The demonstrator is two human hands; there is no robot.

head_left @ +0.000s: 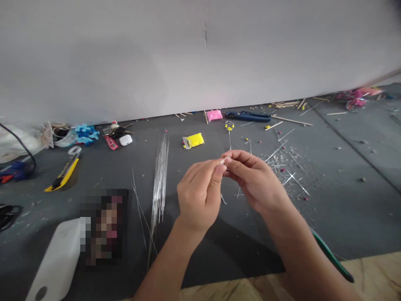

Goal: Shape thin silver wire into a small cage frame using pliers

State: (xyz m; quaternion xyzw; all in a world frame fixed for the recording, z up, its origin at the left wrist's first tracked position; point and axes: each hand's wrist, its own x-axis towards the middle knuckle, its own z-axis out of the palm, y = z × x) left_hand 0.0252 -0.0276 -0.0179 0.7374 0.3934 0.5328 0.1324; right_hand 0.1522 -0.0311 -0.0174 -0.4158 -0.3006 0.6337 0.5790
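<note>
My left hand [200, 190] and my right hand [255, 179] meet above the dark grey mat, fingertips pinched close together. Between them shows a tiny shiny piece of wire [223, 161]; the fingers hide most of it. Just beyond my right hand is a wire ring with yellow beads [229, 125] on a twisted stem, whose lower end is hidden. To the left of my hands lies a bundle of straight silver wires [159, 179]. Loose cut wires [291, 176] and small red bits are scattered to the right.
A yellow packet [194, 140], a pink packet [214, 115] and a dark blue tool [248, 116] lie farther back. At left are a yellow cutter knife [67, 172], a white case [125, 140] and a white power bank-like block [56, 259]. A green handle [333, 255] shows beside my right forearm.
</note>
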